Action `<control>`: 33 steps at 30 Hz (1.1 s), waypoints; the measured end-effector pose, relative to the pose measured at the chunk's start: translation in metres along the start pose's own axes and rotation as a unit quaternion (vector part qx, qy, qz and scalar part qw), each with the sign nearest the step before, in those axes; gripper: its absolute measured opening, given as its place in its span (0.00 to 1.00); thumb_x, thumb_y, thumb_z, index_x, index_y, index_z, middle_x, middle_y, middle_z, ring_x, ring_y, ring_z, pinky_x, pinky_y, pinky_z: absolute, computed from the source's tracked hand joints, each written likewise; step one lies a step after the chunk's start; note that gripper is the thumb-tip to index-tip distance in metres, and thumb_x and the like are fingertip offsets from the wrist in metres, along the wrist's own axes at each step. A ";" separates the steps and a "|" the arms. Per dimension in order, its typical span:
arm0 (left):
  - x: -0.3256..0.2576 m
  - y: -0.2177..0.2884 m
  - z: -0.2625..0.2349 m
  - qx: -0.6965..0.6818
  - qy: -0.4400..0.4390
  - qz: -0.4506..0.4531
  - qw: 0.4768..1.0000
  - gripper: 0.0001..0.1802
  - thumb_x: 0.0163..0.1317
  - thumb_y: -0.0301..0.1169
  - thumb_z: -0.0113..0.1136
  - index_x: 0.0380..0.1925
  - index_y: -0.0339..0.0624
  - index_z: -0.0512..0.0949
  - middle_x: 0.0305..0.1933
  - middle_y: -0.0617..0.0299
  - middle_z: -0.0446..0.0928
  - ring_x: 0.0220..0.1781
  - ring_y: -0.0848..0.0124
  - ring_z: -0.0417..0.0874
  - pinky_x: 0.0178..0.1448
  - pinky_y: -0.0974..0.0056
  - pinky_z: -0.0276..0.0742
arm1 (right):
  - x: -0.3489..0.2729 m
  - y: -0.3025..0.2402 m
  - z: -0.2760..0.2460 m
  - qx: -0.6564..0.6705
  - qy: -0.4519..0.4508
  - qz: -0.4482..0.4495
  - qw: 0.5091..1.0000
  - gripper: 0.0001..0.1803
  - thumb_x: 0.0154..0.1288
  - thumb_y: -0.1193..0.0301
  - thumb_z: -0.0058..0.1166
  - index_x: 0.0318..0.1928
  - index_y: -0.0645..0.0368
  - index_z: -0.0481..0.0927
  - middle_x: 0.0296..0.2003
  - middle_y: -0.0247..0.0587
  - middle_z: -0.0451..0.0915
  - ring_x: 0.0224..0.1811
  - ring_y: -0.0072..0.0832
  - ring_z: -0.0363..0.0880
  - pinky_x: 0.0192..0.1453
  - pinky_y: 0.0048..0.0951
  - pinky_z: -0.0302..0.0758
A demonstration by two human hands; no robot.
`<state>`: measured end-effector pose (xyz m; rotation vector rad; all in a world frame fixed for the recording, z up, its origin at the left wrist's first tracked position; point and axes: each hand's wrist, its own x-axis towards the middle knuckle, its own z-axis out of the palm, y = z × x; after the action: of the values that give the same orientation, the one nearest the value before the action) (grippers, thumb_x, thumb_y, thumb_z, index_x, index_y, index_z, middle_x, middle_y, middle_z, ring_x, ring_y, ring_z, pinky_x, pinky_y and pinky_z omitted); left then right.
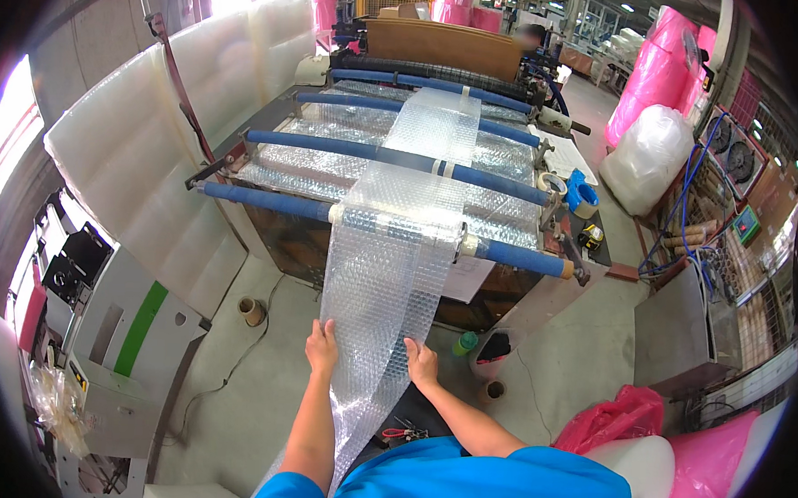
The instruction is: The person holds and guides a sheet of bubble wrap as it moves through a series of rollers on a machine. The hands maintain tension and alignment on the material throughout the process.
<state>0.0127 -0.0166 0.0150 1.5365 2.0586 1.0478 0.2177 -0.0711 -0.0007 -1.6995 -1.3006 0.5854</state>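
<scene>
A long strip of transparent bubble wrap [375,288] runs over the rollers of a machine and slopes down toward my body. With fingers closed, my left hand [322,346] grips its left edge. Across the strip, my right hand [422,363] pinches the right edge at nearly the same height. Between the hands the film stays spread, with a fold along its right side. The nearest blue roller [276,201] lies beneath the strip, just beyond my hands. Below my right hand, the strip drops past my blue shirt, where its lower end is hidden.
Tape rolls [553,184] and a tape measure [591,237] sit on the machine's right side. A green bottle [465,344] and cardboard tubes [252,311] stand on the floor. Pink film [614,419] lies at lower right. A grey-white machine [114,352] stands left.
</scene>
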 end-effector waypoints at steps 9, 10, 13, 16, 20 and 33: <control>-0.006 -0.009 0.002 0.034 -0.031 0.010 0.999 0.25 0.59 0.52 0.39 0.38 0.38 0.66 0.29 0.40 0.74 0.34 0.42 0.73 0.35 0.47 0.67 | -0.012 0.010 0.004 0.002 0.004 -0.004 1.000 0.26 0.60 0.49 0.39 0.25 0.61 0.75 0.20 0.52 0.74 0.27 0.51 0.73 0.31 0.45 0.68; -0.006 -0.013 0.003 0.039 -0.045 0.008 0.998 0.25 0.59 0.52 0.39 0.39 0.38 0.66 0.29 0.40 0.74 0.34 0.42 0.73 0.36 0.47 0.67 | -0.013 0.010 0.005 0.006 0.013 -0.009 1.000 0.26 0.60 0.49 0.39 0.24 0.61 0.75 0.21 0.52 0.74 0.27 0.51 0.73 0.31 0.45 0.68; 0.014 0.012 -0.006 0.023 -0.051 0.021 0.998 0.26 0.59 0.52 0.40 0.40 0.38 0.65 0.30 0.38 0.73 0.35 0.42 0.73 0.38 0.47 0.67 | 0.007 -0.001 0.000 0.040 -0.003 0.003 0.999 0.26 0.61 0.51 0.40 0.21 0.63 0.73 0.18 0.49 0.74 0.24 0.47 0.74 0.29 0.42 0.68; 0.036 0.041 -0.010 -0.001 -0.036 0.037 0.999 0.26 0.59 0.52 0.40 0.40 0.38 0.65 0.31 0.37 0.73 0.36 0.42 0.73 0.39 0.47 0.67 | 0.036 -0.019 -0.010 0.098 0.028 -0.063 0.993 0.25 0.61 0.55 0.42 0.17 0.63 0.70 0.11 0.36 0.67 0.13 0.23 0.67 0.20 0.26 0.63; 0.066 0.077 -0.011 -0.029 -0.024 0.048 0.998 0.26 0.58 0.52 0.41 0.40 0.39 0.66 0.32 0.38 0.73 0.38 0.44 0.73 0.39 0.49 0.67 | 0.076 -0.042 -0.026 0.148 0.040 -0.080 0.985 0.24 0.61 0.55 0.44 0.15 0.60 0.68 0.11 0.30 0.65 0.13 0.17 0.64 0.18 0.21 0.60; 0.033 0.056 -0.059 -0.126 -0.145 0.028 0.981 0.29 0.41 0.49 0.65 0.35 0.37 0.71 0.29 0.55 0.76 0.31 0.67 0.77 0.37 0.64 0.71 | 0.040 -0.080 -0.069 0.172 0.057 -0.050 0.982 0.12 0.56 0.64 0.53 0.29 0.62 0.72 0.20 0.34 0.72 0.21 0.20 0.69 0.26 0.22 0.66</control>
<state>-0.0012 0.0015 0.0993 1.5222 1.6298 0.9947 0.2452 -0.0551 0.1077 -1.3555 -1.1226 0.6066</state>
